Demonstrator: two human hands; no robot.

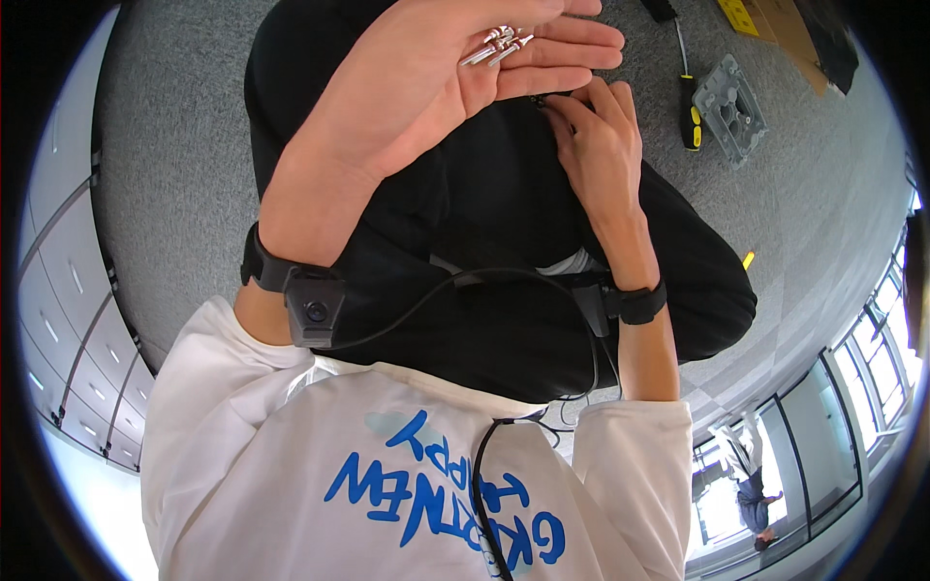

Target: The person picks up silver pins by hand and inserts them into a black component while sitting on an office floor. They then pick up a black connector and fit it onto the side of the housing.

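Right grip perhaps on half-hidden object.

Carpet lies open leftward; screwdriver and grey casing obstruct the right.

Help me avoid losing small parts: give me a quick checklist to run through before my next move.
1. Left hand palm up under the loose metal pieces: ok, they lie at the base of the fingers.
2. Metal pieces counted: cannot tell, they overlap.
3. Right hand's grip confirmed: cannot tell, its fingertips are partly hidden by the left hand.
4. Screwdriver in sight: ok, on the carpet beside the grey moulded part.
5. Cable kept off the lap: not ok, it loops across in front of the black trousers.
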